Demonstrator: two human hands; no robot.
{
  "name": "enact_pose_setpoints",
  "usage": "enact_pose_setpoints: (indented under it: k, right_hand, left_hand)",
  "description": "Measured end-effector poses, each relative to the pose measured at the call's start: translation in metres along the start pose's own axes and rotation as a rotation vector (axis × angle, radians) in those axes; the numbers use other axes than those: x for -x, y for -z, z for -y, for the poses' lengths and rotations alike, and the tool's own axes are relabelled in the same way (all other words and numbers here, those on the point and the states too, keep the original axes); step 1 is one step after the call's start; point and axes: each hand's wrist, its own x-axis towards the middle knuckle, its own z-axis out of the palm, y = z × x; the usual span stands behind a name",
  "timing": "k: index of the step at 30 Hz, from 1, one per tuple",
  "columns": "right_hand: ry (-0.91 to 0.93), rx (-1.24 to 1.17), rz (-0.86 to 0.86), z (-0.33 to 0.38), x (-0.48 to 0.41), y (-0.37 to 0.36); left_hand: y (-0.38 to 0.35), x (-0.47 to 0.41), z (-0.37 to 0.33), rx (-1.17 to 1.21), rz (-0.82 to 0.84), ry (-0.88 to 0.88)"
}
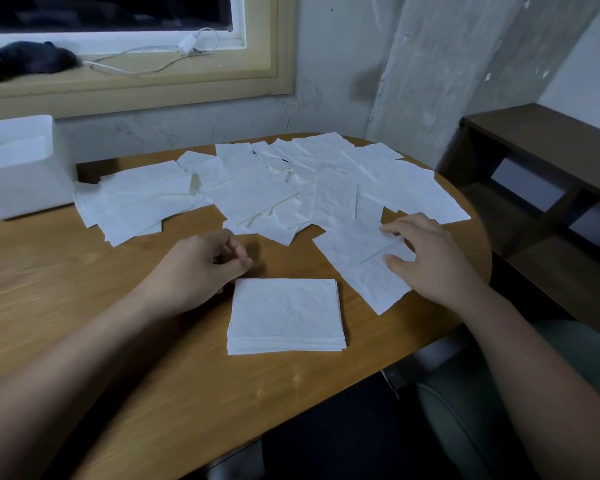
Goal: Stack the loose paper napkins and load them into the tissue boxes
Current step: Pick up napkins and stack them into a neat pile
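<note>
Right hand [426, 258]: fingers are spread and laid on a skewed napkin [357, 251] just right of the stack [286, 315]; nothing is clamped.
Left hand [201, 268]: rested on the tabletop [84, 289] by the stack's far-left corner, fingers loosely curled, nothing held.
Stack heading: edges are squared to the near tabletop edge; nearly square, so the long axis is only faintly left-right.
Napkin heading: turned diagonally against the stack.
Loose napkins [291, 188]: overlapped in a spread beyond the stack.
Tissue box [18, 168]: far left of the stack, top open.
Risk: two overlapped sheets may be dragged together, since the fingers span both.
Risk: if the skew is not corrected, the stack would be left ragged and may jam in the box.
</note>
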Motion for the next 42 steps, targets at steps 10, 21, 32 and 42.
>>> enact_pose_setpoints:
  k: [10, 21, 32, 42]
  right_hand:
    - [0.089, 0.056, 0.015, -0.007, -0.014, -0.003]
    - [0.227, -0.121, -0.142, 0.062, 0.011, 0.051]
    - [0.308, -0.423, -0.056, 0.127, 0.033, 0.063]
    - [-0.111, -0.938, 0.207, 0.11, 0.041, 0.025]
  left_hand:
    - [0.0, 0.0, 0.001, 0.027, -0.01, -0.011]
    - [0.01, 0.013, -0.025, 0.12, -0.116, -0.219]
    - [0.021, 0.03, -0.045, 0.208, -0.115, -0.335]
    - [0.035, 0.018, -0.033, 0.369, 0.184, -0.064]
